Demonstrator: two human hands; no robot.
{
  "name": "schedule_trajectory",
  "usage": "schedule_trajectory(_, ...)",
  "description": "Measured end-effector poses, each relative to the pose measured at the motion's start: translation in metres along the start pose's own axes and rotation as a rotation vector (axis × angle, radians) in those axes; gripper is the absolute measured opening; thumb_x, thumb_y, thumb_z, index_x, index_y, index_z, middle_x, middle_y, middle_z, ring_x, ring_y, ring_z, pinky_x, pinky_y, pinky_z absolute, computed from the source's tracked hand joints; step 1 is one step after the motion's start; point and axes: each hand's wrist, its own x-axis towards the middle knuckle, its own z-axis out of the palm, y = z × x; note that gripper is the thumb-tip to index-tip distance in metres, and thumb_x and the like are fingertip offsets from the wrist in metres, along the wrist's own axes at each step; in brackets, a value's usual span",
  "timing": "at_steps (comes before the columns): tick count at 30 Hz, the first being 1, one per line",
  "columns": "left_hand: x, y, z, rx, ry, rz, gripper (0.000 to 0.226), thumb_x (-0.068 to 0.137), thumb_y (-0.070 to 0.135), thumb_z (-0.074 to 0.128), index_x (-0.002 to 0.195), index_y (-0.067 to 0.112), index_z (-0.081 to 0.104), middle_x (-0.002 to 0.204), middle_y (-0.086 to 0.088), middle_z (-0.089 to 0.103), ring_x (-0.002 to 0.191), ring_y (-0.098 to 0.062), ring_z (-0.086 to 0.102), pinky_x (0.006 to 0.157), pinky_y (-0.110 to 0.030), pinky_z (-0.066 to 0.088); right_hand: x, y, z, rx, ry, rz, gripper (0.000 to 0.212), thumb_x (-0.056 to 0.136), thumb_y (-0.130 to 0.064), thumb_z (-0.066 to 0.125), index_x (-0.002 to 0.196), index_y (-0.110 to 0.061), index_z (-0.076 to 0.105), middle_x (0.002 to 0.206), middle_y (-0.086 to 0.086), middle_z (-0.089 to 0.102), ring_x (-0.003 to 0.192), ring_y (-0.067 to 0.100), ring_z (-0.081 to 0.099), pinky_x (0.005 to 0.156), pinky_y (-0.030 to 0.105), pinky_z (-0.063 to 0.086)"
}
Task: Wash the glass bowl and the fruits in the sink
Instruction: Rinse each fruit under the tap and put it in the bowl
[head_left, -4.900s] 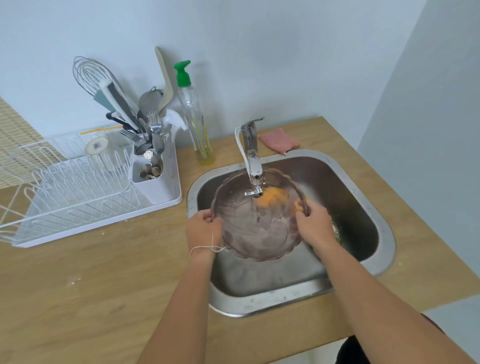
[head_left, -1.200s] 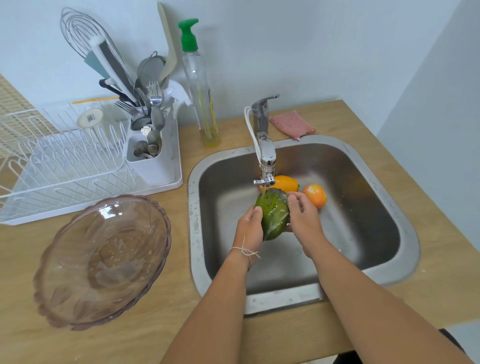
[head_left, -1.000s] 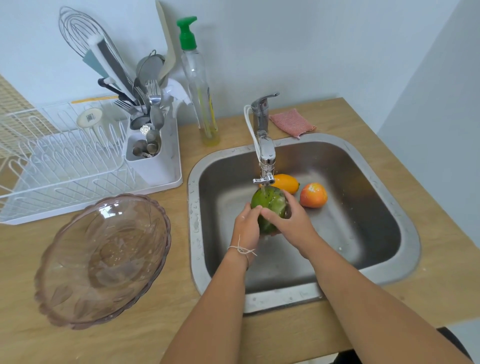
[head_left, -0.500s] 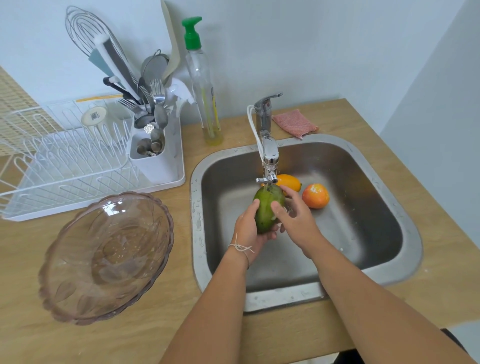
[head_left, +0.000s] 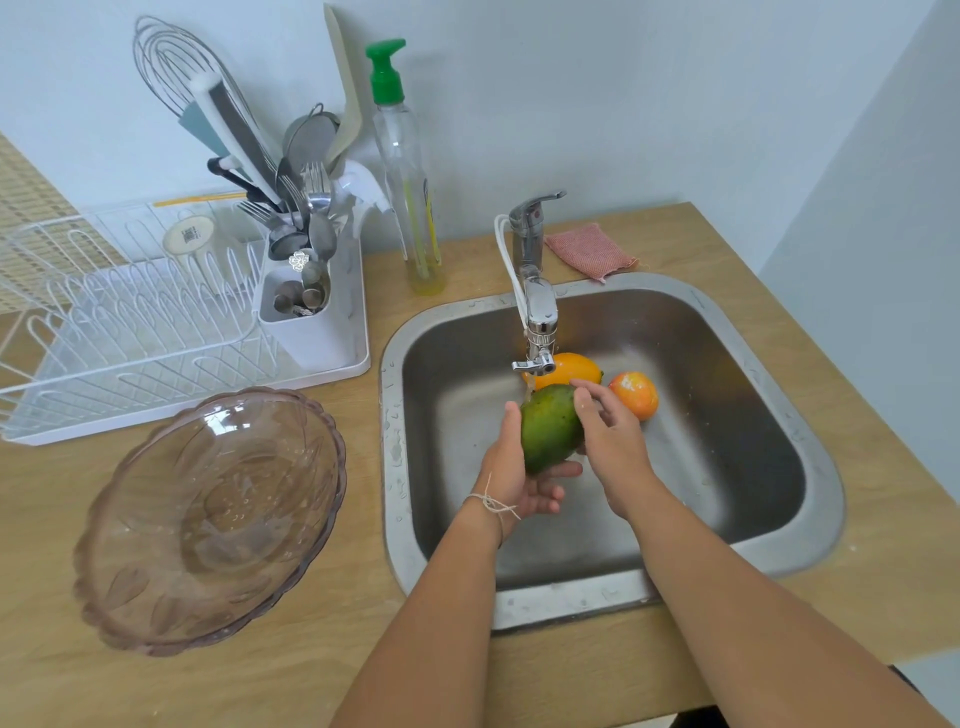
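A green mango (head_left: 549, 434) is held over the steel sink (head_left: 810, 467), just below the tap spout (head_left: 537, 358). My left hand (head_left: 514, 475) cups it from below and the left, thumb up along its side. My right hand (head_left: 610, 441) lies against its right side with the fingers laid over the skin. An orange-yellow mango (head_left: 574, 368) and a smaller orange-red fruit (head_left: 635, 395) lie on the sink floor behind. The tinted glass bowl (head_left: 208, 519) sits wet and tilted on the wooden counter, left of the sink.
A white dish rack (head_left: 119, 332) with a utensil holder (head_left: 311, 317) stands at the back left. A soap bottle (head_left: 410, 208) with a green pump is behind the sink, and a pink sponge cloth (head_left: 589, 252) lies right of the tap. A wall rises at the right.
The bowl left the sink for the counter. Since then both hands have been turning the green mango under the tap; its long axis now tilts up to the right.
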Motion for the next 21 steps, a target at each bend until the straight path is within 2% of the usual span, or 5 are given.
schedule_trajectory(4, 0.006, 0.001, -0.004, 0.096, 0.232, 0.130, 0.045, 0.102, 0.055, 0.032, 0.112, 0.017, 0.054, 0.108, -0.023, 0.066, 0.066, -0.032, 0.071, 0.057, -0.042, 0.063, 0.002, 0.003, -0.002, -0.091, 0.010, 0.036, 0.022, 0.104, -0.032, 0.051, 0.103, -0.040, 0.071, 0.110, -0.001, 0.068, 0.106, 0.022, 0.065, 0.088, 0.047, 0.061)
schedule_trajectory(8, 0.006, -0.001, -0.007, 0.127, 0.260, 0.201, 0.040, 0.100, 0.051, 0.047, 0.120, 0.017, 0.052, 0.105, -0.017, 0.067, 0.063, -0.030, 0.074, 0.057, -0.040, 0.064, 0.002, 0.003, -0.004, -0.015, 0.030, 0.100, 0.017, 0.104, -0.025, 0.056, 0.109, -0.026, 0.072, 0.110, 0.011, 0.073, 0.091, 0.026, 0.069, 0.065, 0.037, 0.061)
schedule_trajectory(15, 0.003, 0.003, -0.006, -0.216, 0.081, 0.123, 0.036, 0.095, 0.020, 0.050, 0.128, 0.009, 0.039, 0.102, -0.024, 0.056, 0.058, -0.027, 0.061, 0.047, -0.034, 0.057, 0.002, 0.000, -0.002, 0.240, -0.103, 0.131, 0.045, 0.095, -0.009, 0.066, 0.138, -0.020, 0.059, 0.127, 0.010, 0.066, 0.115, 0.027, 0.064, 0.088, 0.038, 0.055)
schedule_trajectory(17, 0.003, -0.002, -0.006, -0.016, 0.121, 0.204, 0.041, 0.091, 0.018, 0.056, 0.127, 0.015, 0.036, 0.113, -0.019, 0.055, 0.077, -0.025, 0.066, 0.063, -0.040, 0.062, 0.002, 0.001, -0.001, 0.206, -0.094, 0.144, 0.049, 0.096, -0.010, 0.066, 0.143, -0.019, 0.055, 0.130, 0.011, 0.064, 0.117, 0.027, 0.065, 0.086, 0.037, 0.057)
schedule_trajectory(21, 0.010, -0.017, -0.007, 0.541, 0.222, 0.437, 0.061, 0.084, 0.037, 0.071, 0.134, 0.026, 0.038, 0.131, 0.000, 0.045, 0.113, -0.016, 0.056, 0.090, -0.027, 0.054, 0.000, -0.001, -0.004, 0.099, -0.049, 0.161, 0.040, 0.096, -0.029, 0.070, 0.135, -0.024, 0.062, 0.123, 0.009, 0.068, 0.107, 0.024, 0.070, 0.075, 0.039, 0.063)
